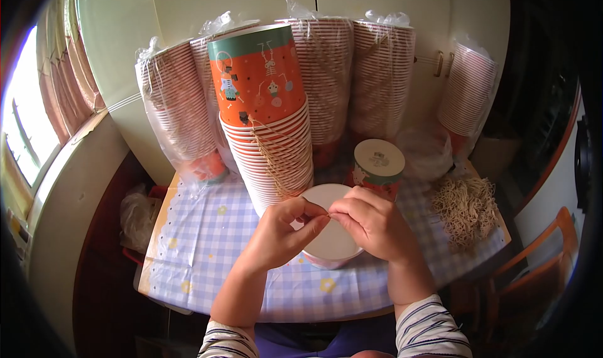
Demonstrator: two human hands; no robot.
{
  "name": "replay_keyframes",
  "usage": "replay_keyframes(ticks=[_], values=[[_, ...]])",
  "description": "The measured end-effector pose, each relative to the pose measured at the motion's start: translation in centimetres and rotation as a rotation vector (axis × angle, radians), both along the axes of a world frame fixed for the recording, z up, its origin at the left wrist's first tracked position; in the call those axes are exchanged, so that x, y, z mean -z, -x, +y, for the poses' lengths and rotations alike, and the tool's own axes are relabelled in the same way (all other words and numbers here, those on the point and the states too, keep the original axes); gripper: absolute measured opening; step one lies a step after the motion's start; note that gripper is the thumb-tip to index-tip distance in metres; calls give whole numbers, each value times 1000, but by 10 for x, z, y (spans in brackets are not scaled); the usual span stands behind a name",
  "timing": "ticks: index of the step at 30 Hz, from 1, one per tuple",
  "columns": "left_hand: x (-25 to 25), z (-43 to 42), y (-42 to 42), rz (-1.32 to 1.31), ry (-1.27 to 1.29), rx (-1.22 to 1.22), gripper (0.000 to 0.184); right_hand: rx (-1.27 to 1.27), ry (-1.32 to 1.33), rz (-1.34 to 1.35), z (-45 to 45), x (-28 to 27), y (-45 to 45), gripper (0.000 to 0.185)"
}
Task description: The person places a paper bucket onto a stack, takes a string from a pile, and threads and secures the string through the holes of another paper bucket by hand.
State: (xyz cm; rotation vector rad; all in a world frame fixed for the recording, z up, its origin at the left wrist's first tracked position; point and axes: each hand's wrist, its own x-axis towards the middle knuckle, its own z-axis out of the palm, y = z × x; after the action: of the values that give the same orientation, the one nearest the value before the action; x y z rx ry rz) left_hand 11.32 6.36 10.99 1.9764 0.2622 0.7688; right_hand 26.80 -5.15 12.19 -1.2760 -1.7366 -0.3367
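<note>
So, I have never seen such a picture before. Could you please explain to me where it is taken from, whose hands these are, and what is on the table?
There is no robot here. A camera worn on a person's head looks forward and down, so you see roughly what they face. The left hand and right hand are that person's own, bare, with striped sleeves.

Their fingertips meet above an open tub. Whether they pinch something is too small to tell.

On the checked tablecloth stands a tall stack of orange tubs, with plastic-wrapped stacks behind. Towards the right are a tub standing base up and a tangled heap of pale strands.
</note>
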Motion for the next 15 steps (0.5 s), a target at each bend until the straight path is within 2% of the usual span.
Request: replay_keyframes(ticks=[15], values=[[-3, -4, 6, -110, -141, -25, 8, -53, 24, 5, -2, -1, 3, 21]])
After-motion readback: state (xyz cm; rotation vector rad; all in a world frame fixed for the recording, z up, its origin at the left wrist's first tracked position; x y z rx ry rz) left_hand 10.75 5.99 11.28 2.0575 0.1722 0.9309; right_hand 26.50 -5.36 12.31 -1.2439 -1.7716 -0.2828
